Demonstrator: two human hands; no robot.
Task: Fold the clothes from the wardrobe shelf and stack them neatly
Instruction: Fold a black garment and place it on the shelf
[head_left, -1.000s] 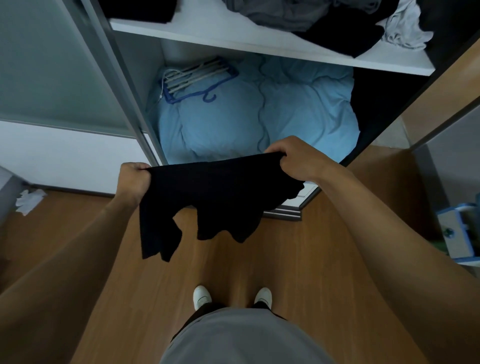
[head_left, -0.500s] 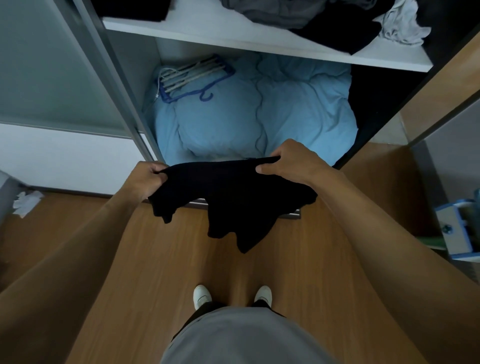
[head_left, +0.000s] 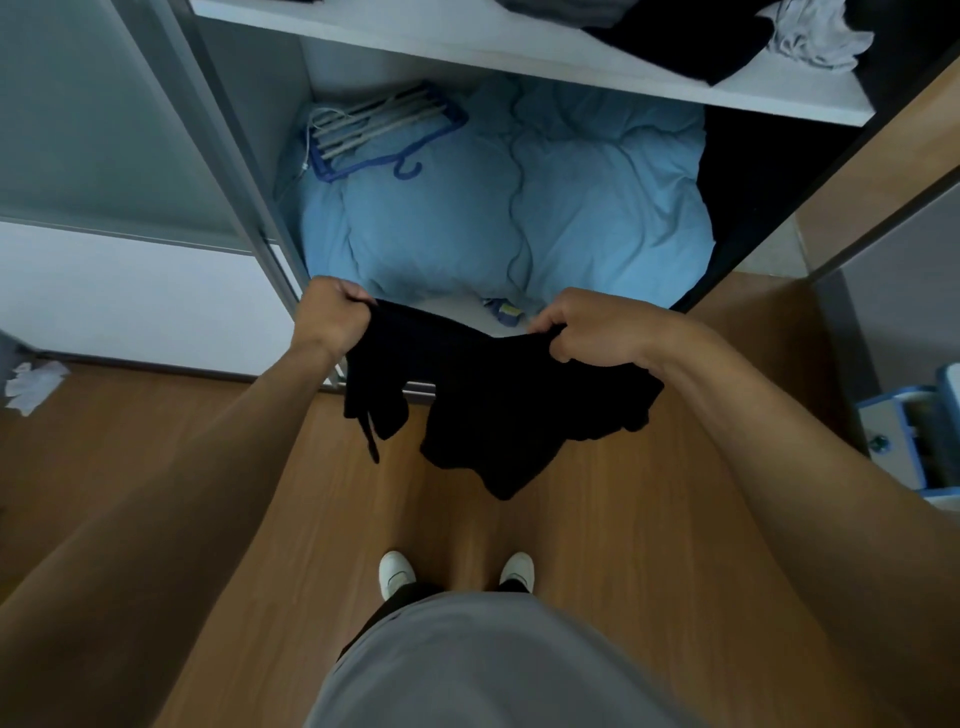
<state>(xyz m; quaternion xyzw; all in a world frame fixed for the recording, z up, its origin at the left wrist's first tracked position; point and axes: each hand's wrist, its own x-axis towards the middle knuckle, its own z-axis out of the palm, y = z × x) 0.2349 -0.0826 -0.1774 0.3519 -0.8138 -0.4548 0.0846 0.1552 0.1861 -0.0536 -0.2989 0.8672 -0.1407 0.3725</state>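
A black garment (head_left: 498, 410) hangs in the air in front of the open wardrobe, bunched and drooping toward the floor. My left hand (head_left: 330, 317) grips its left upper edge. Its right upper edge is pinched by my right hand (head_left: 587, 327). On the white wardrobe shelf (head_left: 519, 57) above lie more clothes: a black pile (head_left: 691, 36) and a pale grey crumpled piece (head_left: 815, 36) at the right end.
Below the shelf a light blue duvet (head_left: 509, 208) fills the wardrobe bottom, with blue and white hangers (head_left: 374, 130) on it. A sliding door frame (head_left: 228, 156) stands left. A white crumpled cloth (head_left: 31, 384) lies on the wooden floor; a blue and white drawer unit (head_left: 914, 436) is right.
Both hands have shifted right and forward with the garment and regripped it. The cloth is more bunched, and its long left flap has drawn up shorter.
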